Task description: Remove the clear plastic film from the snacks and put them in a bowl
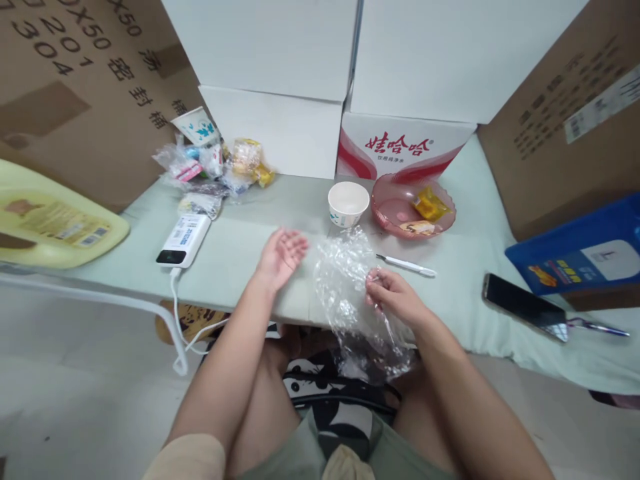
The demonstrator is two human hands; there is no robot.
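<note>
My right hand point(393, 297) pinches a large crumpled sheet or bag of clear plastic film point(345, 303), which hangs over the table's front edge toward my lap. To its left, my left hand point(284, 257) is raised palm up, fingers loosely apart, holding nothing. Just beyond the film stands a white paper cup point(349, 203) with a blue-green print. Beside the cup, a pink scalloped bowl point(385, 217) contains a yellow packet point(431, 203) and another wrapped piece point(419, 227). A white-handled tool with a thin dark tip point(407, 265) lies between the bowl and my right hand.
At left are a heap of wrappers and snacks point(215, 163), a tilted paper cup point(197, 127), a cabled power bank point(185, 240) and a yellow jug point(55, 220). A phone point(523, 307) and blue pouch point(580, 253) lie right. Cardboard boxes point(565, 113) flank the table.
</note>
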